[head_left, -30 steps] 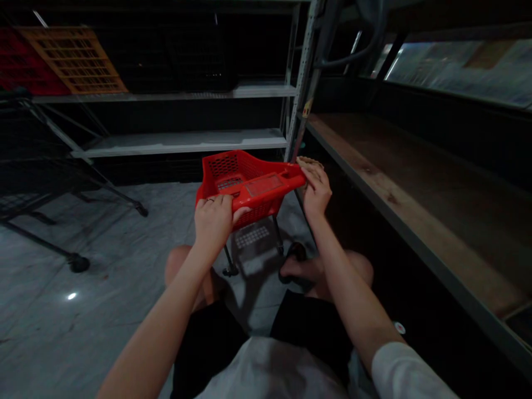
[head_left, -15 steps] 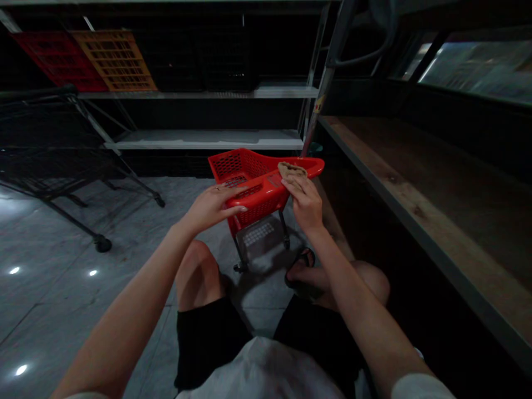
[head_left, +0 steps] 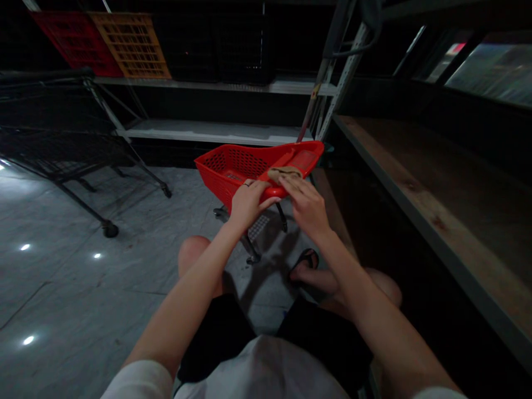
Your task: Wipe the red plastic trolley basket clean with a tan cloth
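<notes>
A small red plastic shopping cart (head_left: 211,176) with perforated basket walls stands on the floor in front of my knees. My left hand (head_left: 248,204) grips its near edge, fingers over the top and thumb along the outer side. Just to the right, my right hand (head_left: 310,208) presses a folded tan cloth (head_left: 284,173) onto the cart's flat rim with its fingertips. Part of the cloth is hidden under those fingers. The two hands are close together.
A dark metal shopping cart (head_left: 54,133) stands at left. Behind are white shelves (head_left: 199,131) with a red crate (head_left: 78,44) and a yellow crate (head_left: 131,47). A long wooden shelf (head_left: 415,194) runs along the right. A ladder-like metal frame (head_left: 318,83) leans behind the red cart.
The red cart has turned, its basket swinging left and its flat end pointing further away. My left hand has slid right along its edge, nearer the right hand. The cloth stays under my right fingers.
</notes>
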A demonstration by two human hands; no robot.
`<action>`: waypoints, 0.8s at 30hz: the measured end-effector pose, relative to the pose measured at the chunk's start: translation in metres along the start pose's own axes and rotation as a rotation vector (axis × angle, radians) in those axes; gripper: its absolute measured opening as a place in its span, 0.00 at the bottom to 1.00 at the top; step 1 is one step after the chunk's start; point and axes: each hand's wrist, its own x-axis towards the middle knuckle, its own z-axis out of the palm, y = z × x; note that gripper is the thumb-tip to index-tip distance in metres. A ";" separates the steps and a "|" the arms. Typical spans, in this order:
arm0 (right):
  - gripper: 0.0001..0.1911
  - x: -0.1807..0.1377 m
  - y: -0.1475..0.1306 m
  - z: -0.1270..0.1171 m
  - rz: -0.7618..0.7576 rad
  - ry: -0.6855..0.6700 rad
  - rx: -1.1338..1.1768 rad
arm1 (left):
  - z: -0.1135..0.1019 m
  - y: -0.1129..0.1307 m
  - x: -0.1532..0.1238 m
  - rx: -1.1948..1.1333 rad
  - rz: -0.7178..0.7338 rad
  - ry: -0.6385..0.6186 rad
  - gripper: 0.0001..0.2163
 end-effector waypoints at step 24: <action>0.26 0.018 0.008 0.048 -0.047 -0.164 -0.114 | 0.046 -0.116 -0.005 0.226 -0.204 -0.099 0.17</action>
